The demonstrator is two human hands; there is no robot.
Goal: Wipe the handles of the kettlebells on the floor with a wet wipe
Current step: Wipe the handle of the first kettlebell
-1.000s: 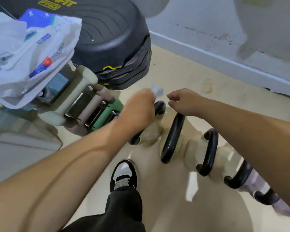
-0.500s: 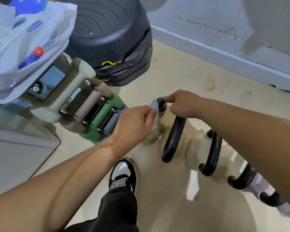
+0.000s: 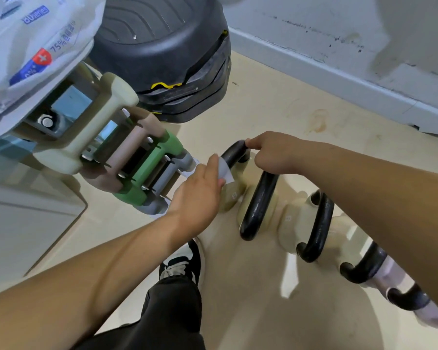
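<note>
Several cream kettlebells with black handles stand in a row on the floor, running to the lower right. My left hand (image 3: 200,190) holds a small white wet wipe (image 3: 225,170) against the near side of the first kettlebell's black handle (image 3: 234,153). My right hand (image 3: 272,152) has its fingers curled, pinching the top of that same handle from the right. The second kettlebell's handle (image 3: 259,205) rises just below my right wrist, and a third handle (image 3: 317,228) sits further right under my forearm.
A rack of cream, brown, green and grey dumbbells (image 3: 127,160) lies close on the left. A wet wipe pack (image 3: 33,46) sits above it. A black step platform (image 3: 167,54) stands behind. My shoe (image 3: 181,263) is on the beige floor; a wall baseboard (image 3: 339,74) runs behind.
My left hand came down from the air and brought the wipe onto the first handle, sliding lower along it. My right hand stayed gripping the handle's top.
</note>
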